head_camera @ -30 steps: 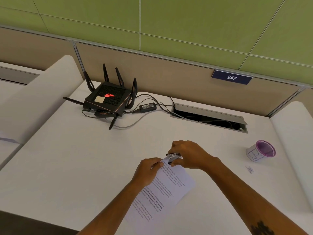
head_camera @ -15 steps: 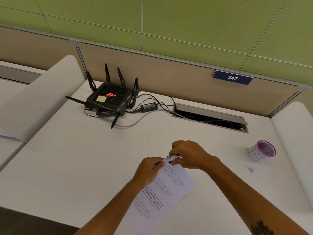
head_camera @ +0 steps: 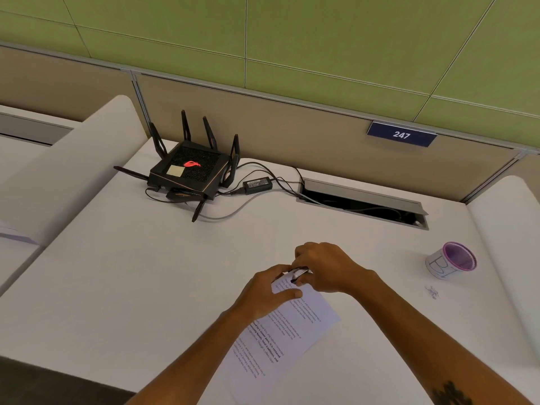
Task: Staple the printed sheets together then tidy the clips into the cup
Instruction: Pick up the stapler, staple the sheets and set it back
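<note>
the printed sheets (head_camera: 287, 331) lie slantwise on the white desk (head_camera: 122, 282) near its front edge, their far corner raised between the two hands, and the black router (head_camera: 190, 173) with its antennas sits well apart at the back left beside a small power adapter (head_camera: 257, 184). the left hand (head_camera: 267, 290) pinches that corner of the sheets with thumb on top and fingers curled, while the right hand (head_camera: 327, 267) wraps its curled fingers round the small stapler (head_camera: 299, 273) set at the same corner. to the right, the purple-rimmed cup (head_camera: 451, 261) stands tilted, and a tiny heap of clips (head_camera: 432, 292) lies just in front of it on the desk.
</note>
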A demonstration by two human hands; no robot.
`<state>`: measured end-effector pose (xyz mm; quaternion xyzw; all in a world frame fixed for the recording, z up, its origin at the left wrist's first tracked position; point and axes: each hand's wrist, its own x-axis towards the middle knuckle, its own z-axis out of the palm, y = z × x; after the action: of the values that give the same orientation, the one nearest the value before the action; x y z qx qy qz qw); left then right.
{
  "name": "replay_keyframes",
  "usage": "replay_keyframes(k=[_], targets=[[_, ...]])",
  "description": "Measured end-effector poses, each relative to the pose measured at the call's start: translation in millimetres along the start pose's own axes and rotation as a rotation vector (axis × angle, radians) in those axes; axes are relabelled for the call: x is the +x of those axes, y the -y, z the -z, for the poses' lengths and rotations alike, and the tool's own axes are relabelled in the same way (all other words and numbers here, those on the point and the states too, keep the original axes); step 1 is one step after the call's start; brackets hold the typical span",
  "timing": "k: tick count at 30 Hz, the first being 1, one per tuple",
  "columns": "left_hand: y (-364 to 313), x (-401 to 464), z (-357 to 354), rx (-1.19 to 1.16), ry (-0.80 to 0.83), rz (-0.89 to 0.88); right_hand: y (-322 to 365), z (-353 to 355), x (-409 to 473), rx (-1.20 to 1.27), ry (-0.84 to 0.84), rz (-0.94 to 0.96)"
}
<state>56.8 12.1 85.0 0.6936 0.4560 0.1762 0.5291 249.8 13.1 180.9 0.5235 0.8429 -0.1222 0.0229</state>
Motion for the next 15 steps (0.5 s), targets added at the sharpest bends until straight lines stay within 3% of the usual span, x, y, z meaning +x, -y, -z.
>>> replay_keyframes(k=[15], targets=[[0.0, -0.4, -10.8, 0.022, -0.065, -0.027, 1.6, 1.1, -0.8, -0.055, 0.021, 0.011]])
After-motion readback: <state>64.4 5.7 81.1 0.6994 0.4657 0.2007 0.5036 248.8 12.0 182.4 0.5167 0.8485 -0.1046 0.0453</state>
